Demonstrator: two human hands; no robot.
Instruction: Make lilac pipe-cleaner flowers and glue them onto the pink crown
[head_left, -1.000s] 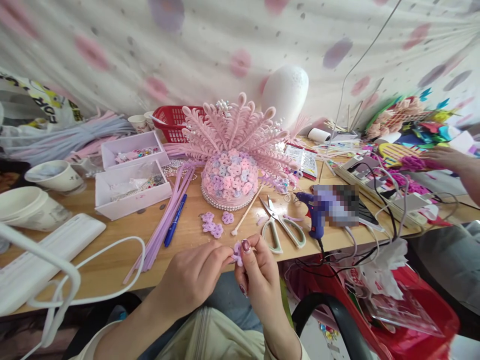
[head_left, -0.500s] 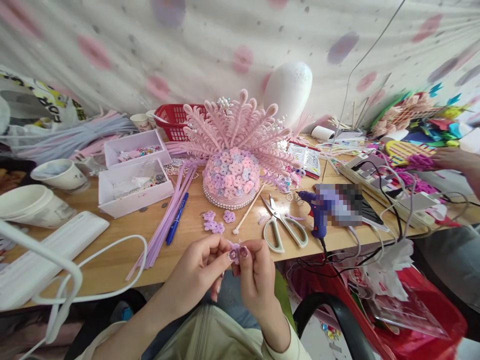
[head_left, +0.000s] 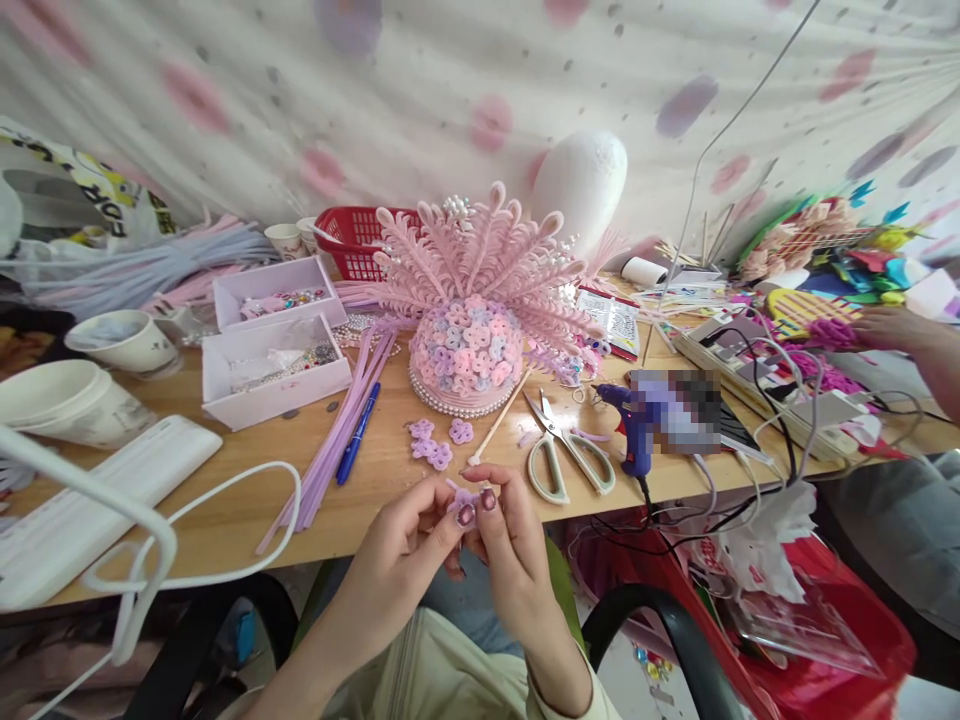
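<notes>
My left hand and my right hand meet over the table's front edge, pinching a small purple pipe cleaner piece between thumbs and fingers. Fingertips hide much of its shape. Just beyond lie several finished purple pipe cleaner flowers. Behind them stands a dome covered in pink, lilac and blue flowers, with pink feather-like plumes fanned above and a pearl trim at its base. Scissors lie partly spread right of my hands, beside a blue glue gun.
Left are purple pipe cleaners, a blue pen, bead boxes, paper cups and a white cable. A red basket and white foam head shape stand behind. At right, another person's hand touches magenta pieces near a power strip.
My right fingers have lifted and straightened slightly around the purple piece, while both hands stay together. The view has shifted a little.
</notes>
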